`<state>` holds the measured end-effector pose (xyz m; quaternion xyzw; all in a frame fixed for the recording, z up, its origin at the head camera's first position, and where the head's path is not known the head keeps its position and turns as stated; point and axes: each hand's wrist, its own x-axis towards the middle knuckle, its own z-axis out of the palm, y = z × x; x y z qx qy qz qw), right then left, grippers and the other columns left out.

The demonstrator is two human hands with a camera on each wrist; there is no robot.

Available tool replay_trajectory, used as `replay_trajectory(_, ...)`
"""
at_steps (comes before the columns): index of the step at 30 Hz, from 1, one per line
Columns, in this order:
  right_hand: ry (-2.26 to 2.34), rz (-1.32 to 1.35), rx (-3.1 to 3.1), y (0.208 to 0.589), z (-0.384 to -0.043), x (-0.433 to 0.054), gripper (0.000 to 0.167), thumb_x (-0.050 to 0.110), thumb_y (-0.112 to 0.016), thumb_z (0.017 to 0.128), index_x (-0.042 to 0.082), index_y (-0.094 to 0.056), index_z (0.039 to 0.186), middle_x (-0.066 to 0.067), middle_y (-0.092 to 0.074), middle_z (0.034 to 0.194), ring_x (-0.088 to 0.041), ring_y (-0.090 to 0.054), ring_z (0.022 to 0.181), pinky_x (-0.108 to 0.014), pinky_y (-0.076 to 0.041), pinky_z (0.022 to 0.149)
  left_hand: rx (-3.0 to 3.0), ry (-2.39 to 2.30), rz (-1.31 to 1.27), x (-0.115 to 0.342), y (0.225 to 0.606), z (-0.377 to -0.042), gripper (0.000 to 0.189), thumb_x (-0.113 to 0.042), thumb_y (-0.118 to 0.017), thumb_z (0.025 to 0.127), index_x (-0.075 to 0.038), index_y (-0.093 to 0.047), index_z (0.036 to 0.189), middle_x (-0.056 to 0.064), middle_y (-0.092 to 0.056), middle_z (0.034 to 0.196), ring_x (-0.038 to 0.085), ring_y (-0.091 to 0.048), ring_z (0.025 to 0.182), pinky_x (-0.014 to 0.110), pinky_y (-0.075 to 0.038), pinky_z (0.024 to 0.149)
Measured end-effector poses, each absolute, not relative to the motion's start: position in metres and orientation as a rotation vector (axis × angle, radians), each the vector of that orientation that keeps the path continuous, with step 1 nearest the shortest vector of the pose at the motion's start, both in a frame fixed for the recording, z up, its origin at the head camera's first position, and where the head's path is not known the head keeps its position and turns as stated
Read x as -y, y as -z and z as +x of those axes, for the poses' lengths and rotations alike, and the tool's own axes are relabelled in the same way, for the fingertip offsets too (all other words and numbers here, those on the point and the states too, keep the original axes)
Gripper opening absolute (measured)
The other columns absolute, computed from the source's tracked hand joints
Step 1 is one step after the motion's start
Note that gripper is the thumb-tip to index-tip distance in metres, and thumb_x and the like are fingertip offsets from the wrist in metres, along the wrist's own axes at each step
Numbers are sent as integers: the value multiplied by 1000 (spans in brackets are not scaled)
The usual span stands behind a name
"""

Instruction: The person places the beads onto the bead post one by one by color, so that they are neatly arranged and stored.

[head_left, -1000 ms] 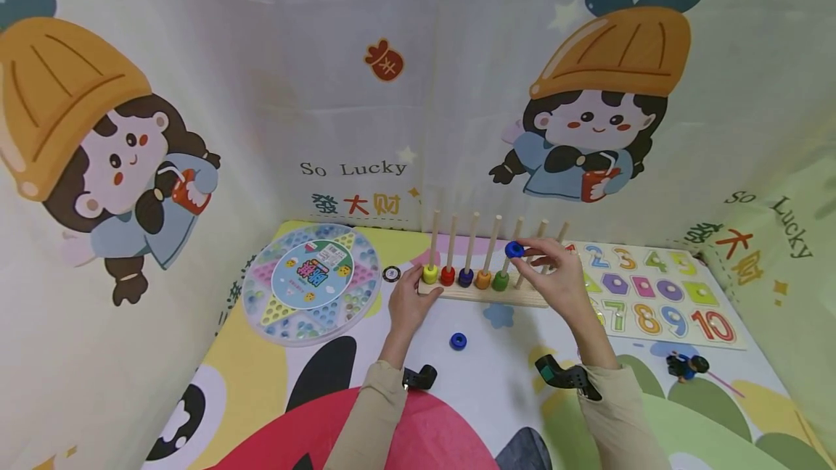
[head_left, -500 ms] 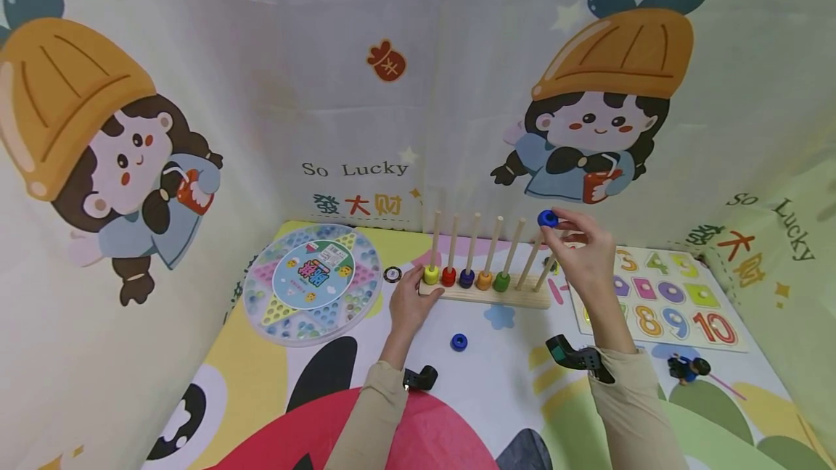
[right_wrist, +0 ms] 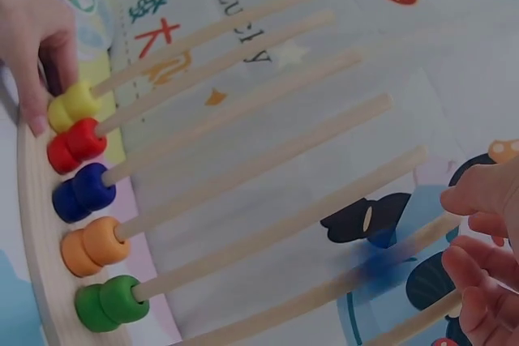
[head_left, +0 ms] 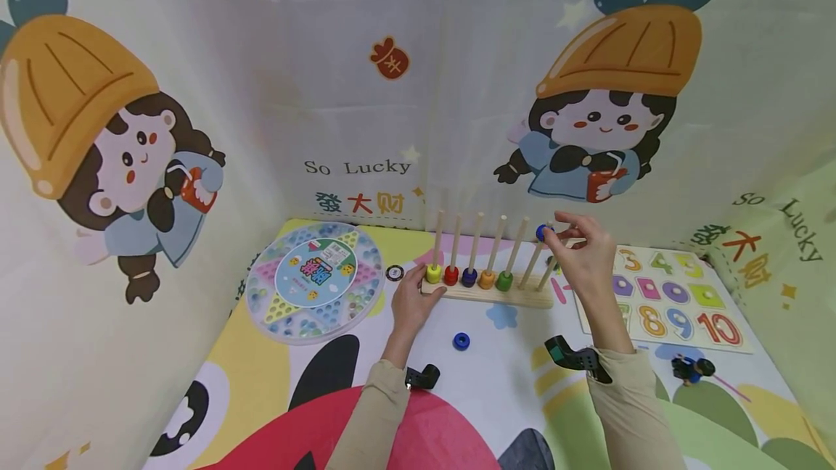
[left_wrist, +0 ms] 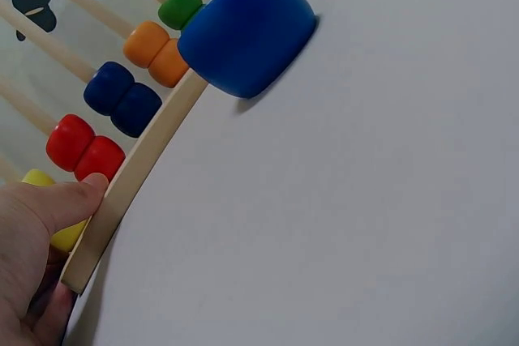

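My left hand (head_left: 413, 303) holds the left end of a wooden peg rack (left_wrist: 154, 147), thumb on its front edge by the yellow beads (head_left: 433, 273). Red beads (right_wrist: 77, 145), dark blue beads (right_wrist: 83, 192), orange beads (right_wrist: 95, 246) and green beads (right_wrist: 112, 304) sit low on the pegs beside them. At the upper right, a blue bead (head_left: 542, 232) is around a peg; the right wrist view shows it blurred, below the fingertips. My right hand (head_left: 583, 249) is at that peg's tip, fingers loosely bent and apart from the bead. Another blue bead (head_left: 461, 341) lies on the table in front.
A round marble game board (head_left: 366, 303) lies left of the rack. On the right are a number puzzle board (head_left: 686, 343) and a small toy figure (head_left: 692, 368). A printed curtain (head_left: 470, 93) hangs behind the table.
My right hand has carried the blue bead rightward to a peg near the rack's right end and let it go onto the peg. My left hand has stayed on the rack.
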<state>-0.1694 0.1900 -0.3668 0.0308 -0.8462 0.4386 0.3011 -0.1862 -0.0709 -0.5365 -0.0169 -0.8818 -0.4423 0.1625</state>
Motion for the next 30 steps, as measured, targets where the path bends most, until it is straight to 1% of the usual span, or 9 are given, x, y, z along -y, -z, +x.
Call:
replay_trajectory(2,-1167,74,2243,368,-168,-190,30,11,-74,88,-2,-70,115,-17,-66,107,-10,-59,81,-9,-43,66,2517,1263,-48,71,537,-187,61,-25,-85,78,1,-63,129,14,-61,132,31,-64,111,43,-55,88)
replay_trajectory(8,-1218,73,2196,372,-160,-190,30,14,-73,89,0,-71,116,-14,-68,109,4,-57,82,-12,-47,70,2532,1251,-44,72,538,-189,62,-27,-84,79,0,-62,130,13,-60,134,29,-63,112,42,-54,89)
replay_trajectory(11,-1289,119,2150,377,-155,-188,27,8,-73,88,-1,-72,113,-15,-69,105,6,-59,83,-11,-47,70,2539,1253,-41,73,536,-190,62,-28,-84,80,0,-62,131,13,-60,134,29,-63,112,42,-54,89)
replay_trajectory(16,-1461,227,2127,394,-147,-178,24,-6,-72,85,-8,-70,108,-26,-69,102,6,-62,83,-10,-49,70,2536,1265,-39,73,532,-191,62,-26,-84,79,1,-62,131,13,-60,134,30,-63,113,43,-54,90)
replay_trajectory(20,-1557,295,2199,404,-135,-162,24,-13,-69,83,-15,-67,107,-33,-67,103,0,-64,85,-12,-51,71,2537,1248,-49,72,532,-192,62,-26,-83,80,2,-62,130,13,-60,134,30,-63,112,43,-54,89)
replay_trajectory(22,-1579,317,2248,409,-129,-154,25,-15,-69,82,-16,-66,106,-33,-66,103,-7,-66,86,-15,-53,72,2540,1240,-54,72,532,-193,61,-27,-83,80,2,-62,130,13,-60,134,29,-63,111,43,-54,89)
replay_trajectory(28,-1596,341,2391,436,-117,-135,23,-13,-71,81,-13,-68,104,-28,-69,101,-33,-69,85,-27,-57,71,2526,1261,-60,71,534,-191,61,-25,-83,80,3,-62,130,14,-60,134,30,-63,112,43,-54,90)
replay_trajectory(30,-1594,348,2432,446,-113,-130,23,-11,-72,81,-12,-69,104,-26,-70,100,-36,-69,85,-31,-58,70,2530,1260,-55,72,535,-189,61,-25,-83,80,3,-62,130,14,-60,134,30,-63,113,43,-54,90)
